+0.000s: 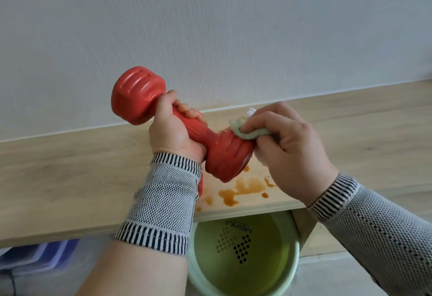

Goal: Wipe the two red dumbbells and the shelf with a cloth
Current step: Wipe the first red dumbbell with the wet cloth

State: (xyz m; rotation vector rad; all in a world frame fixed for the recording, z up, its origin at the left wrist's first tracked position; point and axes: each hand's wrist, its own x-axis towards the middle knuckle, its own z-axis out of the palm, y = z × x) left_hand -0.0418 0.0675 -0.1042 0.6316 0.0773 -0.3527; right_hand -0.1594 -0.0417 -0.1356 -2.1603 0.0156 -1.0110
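Note:
My left hand (174, 129) grips the handle of a red dumbbell (138, 97) and holds it tilted above the wooden shelf (70, 167), one head up at the left, the other down at the right. My right hand (289, 150) holds a pale green cloth (245, 129) bunched against that lower head. Brown liquid stains (243, 189) lie on the shelf under the dumbbell. A sliver of red (200, 185) shows behind my left wrist; whether it is the second dumbbell I cannot tell.
A light wall (210, 26) rises right behind the shelf. Below the shelf's front edge stands a green basin (289, 279) with printed dots and lettering inside. A blue plastic object (39, 258) lies on the floor at the lower left.

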